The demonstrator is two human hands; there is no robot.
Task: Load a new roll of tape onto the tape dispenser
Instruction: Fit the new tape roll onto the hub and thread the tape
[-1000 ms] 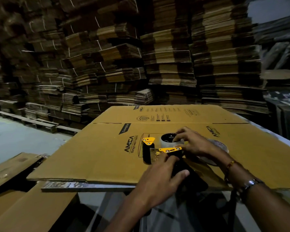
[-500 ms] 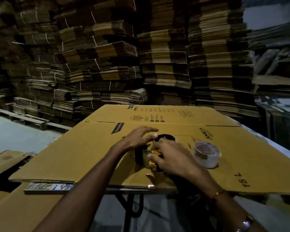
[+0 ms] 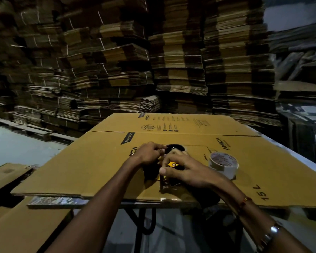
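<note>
A black and yellow tape dispenser [image 3: 173,164] lies on a flattened cardboard box [image 3: 91,161] that covers the table. My left hand [image 3: 150,153] grips the dispenser's far left side, fingertips at its black spool [image 3: 175,148]. My right hand [image 3: 187,170] clamps over its near part, with the yellow plate showing between the fingers. Most of the dispenser is hidden under both hands. A roll of clear tape [image 3: 223,165] with a printed white core lies flat on the cardboard just right of my right hand, untouched.
Tall stacks of bundled flat cardboard [image 3: 181,61] wall off the far side. More cardboard sheets [image 3: 26,227] lie low at the left, beside a grey floor [image 3: 16,148]. The table's metal edge [image 3: 62,202] and legs show below the box.
My left hand moved from the dispenser's handle up to its far left side at the spool. My right hand shifted from the far side onto its near part, uncovering the tape roll.
</note>
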